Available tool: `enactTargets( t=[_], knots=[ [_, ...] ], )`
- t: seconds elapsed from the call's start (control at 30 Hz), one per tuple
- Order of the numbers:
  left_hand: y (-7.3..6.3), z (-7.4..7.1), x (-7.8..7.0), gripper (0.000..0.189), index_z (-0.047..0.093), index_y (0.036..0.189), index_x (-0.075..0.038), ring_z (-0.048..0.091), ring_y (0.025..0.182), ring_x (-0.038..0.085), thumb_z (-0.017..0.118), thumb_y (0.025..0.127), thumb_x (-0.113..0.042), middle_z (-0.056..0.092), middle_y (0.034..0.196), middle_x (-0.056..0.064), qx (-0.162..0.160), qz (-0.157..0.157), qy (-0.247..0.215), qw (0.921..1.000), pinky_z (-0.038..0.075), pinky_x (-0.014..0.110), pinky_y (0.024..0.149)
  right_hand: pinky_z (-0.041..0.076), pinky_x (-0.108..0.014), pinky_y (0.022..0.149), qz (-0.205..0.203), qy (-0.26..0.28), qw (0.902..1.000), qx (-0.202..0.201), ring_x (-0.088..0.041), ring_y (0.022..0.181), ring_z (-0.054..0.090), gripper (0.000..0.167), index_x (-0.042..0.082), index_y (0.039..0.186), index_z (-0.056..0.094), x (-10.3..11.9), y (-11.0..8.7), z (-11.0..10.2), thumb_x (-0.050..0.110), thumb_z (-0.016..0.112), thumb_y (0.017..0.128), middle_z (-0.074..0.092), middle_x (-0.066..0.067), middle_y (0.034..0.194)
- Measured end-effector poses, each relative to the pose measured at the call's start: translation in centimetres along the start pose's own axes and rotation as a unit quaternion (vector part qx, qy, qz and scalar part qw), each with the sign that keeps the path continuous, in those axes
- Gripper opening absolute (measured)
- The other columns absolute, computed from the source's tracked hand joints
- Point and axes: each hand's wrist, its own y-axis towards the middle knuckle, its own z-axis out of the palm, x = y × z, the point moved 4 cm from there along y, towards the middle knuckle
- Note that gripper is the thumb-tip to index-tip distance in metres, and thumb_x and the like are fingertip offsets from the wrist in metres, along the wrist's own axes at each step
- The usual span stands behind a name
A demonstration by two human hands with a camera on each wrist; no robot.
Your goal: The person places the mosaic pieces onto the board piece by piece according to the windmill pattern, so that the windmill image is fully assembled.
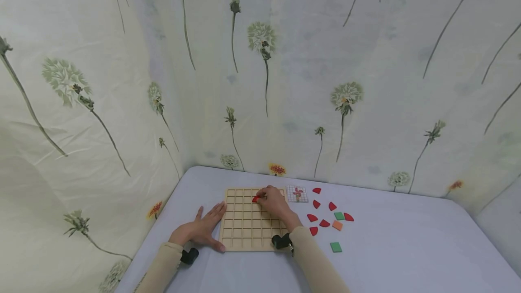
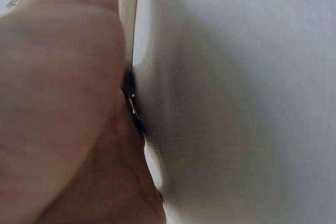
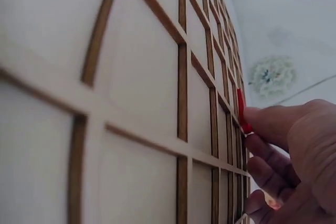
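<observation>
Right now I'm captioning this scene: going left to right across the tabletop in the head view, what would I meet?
Left hand, grid board, patterned card, lowest red piece, orange tile, rightmost red piece.

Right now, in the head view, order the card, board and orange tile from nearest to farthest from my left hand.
1. Board, just right of your left hand.
2. Card, by the board's far-right corner.
3. Orange tile, farther right.

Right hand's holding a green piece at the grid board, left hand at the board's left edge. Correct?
Not quite: the piece in the right hand is red, not green; the head view shows it. The left hand is at the left edge of the grid board.
</observation>
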Motion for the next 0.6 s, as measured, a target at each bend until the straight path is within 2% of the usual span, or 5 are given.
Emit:
enactTargets(
  t=[0.37,0.6],
  knots=[
    [0.18,0.01,0.14,0.13,0.002,0.156,-0.009,0.0,0.152,0.028,0.078,0.066,-0.063,-0.002,0.164,0.008,0.0,-0.002,0.0,1.0,-0.008,0.062,0.116,0.052,-0.034,0.073,-0.015,-0.037,0.9992,-0.003,-0.02,0.086,0.058,0.011,0.007,0.096,0.075,0.29,0.46,0.24,0.011,0.069,0.088,0.063,-0.007,0.092],
    [0.18,0.08,0.22,0.13,0.002,0.156,-0.009,0.0,0.152,0.027,0.078,0.065,-0.064,-0.002,0.164,0.008,0.0,-0.002,0.003,1.0,-0.007,0.063,0.116,0.053,-0.038,0.079,-0.038,-0.049,0.9981,-0.004,-0.025,0.095,0.06,0.009,0.007,0.094,0.075,0.37,0.58,0.47,0.011,0.069,0.089,0.066,-0.008,0.097]
  ],
)
